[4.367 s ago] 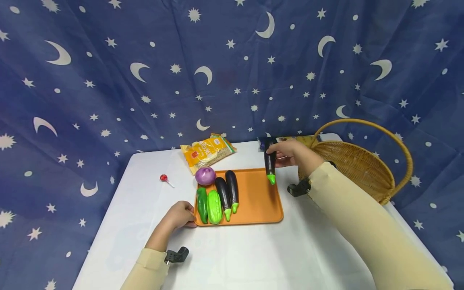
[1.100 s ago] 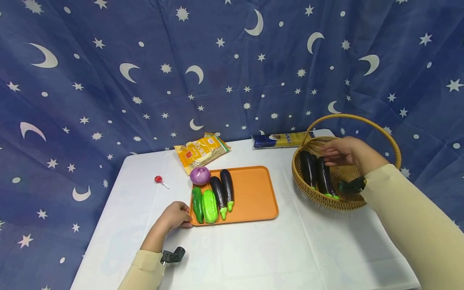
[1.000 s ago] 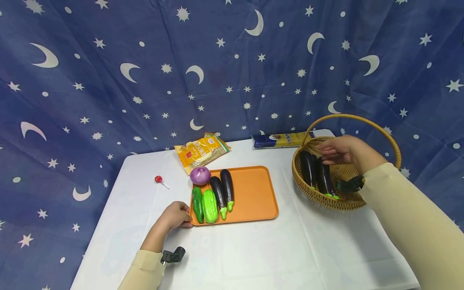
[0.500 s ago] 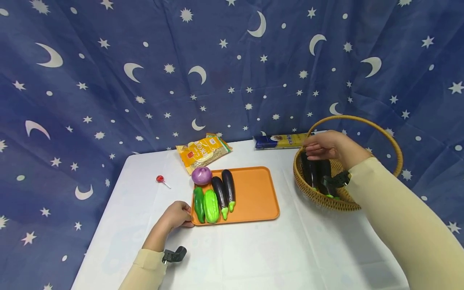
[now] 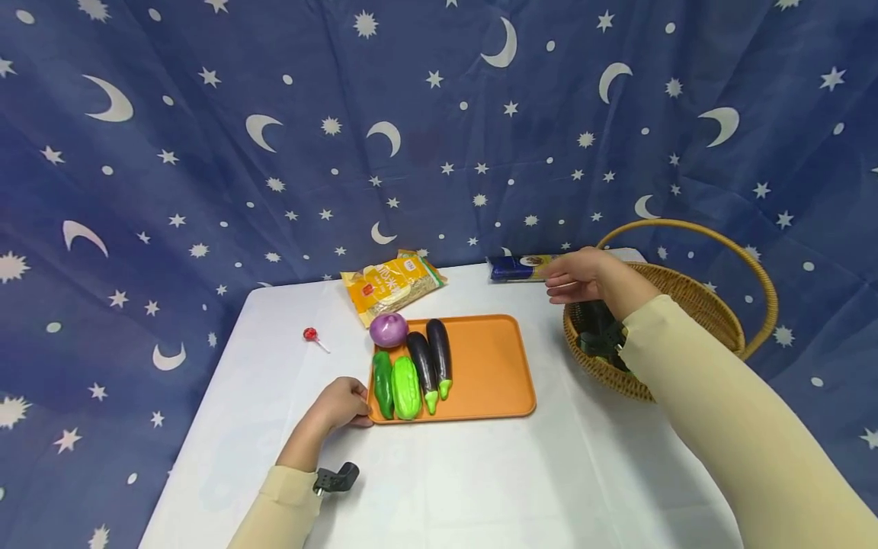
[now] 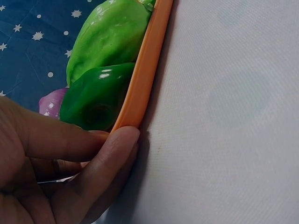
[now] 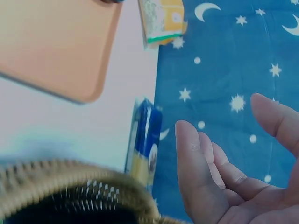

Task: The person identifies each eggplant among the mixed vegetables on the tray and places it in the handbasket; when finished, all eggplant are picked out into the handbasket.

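My left hand [image 5: 343, 404] pinches the near left corner of an orange tray [image 5: 483, 366]; in the left wrist view, thumb and fingers [image 6: 117, 149] grip its rim. On the tray lie a green pepper [image 5: 382, 385], a light green bumpy gourd [image 5: 406, 389], two eggplants [image 5: 423, 362] and, at the back left corner, a purple onion [image 5: 389, 330]. My right hand [image 5: 583, 276] hovers over the left rim of a wicker basket [image 5: 693, 305], holding nothing. The right wrist view shows its thumb [image 7: 273, 114] apart from the fingers. Dark eggplants inside the basket are mostly hidden behind my wrist.
A yellow grain packet [image 5: 394, 286] lies behind the tray, and a blue and yellow packet [image 5: 514, 268] at the table's back edge, partly behind my right hand. Left of the tray is a red lollipop [image 5: 312, 335]. The basket's tall handle [image 5: 761, 282] arches upward.
My right hand carried an eggplant from near the tray into the basket and let it go. It has since moved left, out over the basket's rim. My left hand stays at the tray corner.
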The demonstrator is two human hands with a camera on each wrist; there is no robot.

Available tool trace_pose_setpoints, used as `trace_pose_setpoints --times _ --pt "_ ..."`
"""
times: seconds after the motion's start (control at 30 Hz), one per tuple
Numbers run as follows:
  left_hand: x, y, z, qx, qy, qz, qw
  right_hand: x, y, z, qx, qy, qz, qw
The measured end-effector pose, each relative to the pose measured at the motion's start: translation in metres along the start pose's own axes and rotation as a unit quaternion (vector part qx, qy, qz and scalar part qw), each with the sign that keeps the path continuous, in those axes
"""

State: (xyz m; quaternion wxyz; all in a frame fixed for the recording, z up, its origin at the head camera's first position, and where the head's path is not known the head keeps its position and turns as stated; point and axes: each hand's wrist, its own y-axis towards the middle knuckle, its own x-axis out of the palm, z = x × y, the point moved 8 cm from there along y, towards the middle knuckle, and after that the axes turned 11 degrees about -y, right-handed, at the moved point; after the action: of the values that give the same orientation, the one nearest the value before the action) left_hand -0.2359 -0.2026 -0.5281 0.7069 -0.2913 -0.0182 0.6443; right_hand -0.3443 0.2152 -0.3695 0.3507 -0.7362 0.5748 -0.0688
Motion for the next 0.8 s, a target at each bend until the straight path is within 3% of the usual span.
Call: trace_pose_setpoints --times 0.3,0.5,0.8 --pt "0.001 0.003 -0.001 0.005 -0.009 -0.002 0.9999 0.043 0.022 -0.008 0.011 -0.02 -0.025 0.9994" --pt "0.0 0.003 -0.002 -0.002 -0.002 0.0 1.0 0.078 0.04 -0.005 0.037 -0.03 -0.029 0.9984" --pt "0.0 0.002 -0.001 -0.002 -0.002 0.003 1.0 0.119 0.056 0.0 0.043 -0.035 -0.041 0.9976"
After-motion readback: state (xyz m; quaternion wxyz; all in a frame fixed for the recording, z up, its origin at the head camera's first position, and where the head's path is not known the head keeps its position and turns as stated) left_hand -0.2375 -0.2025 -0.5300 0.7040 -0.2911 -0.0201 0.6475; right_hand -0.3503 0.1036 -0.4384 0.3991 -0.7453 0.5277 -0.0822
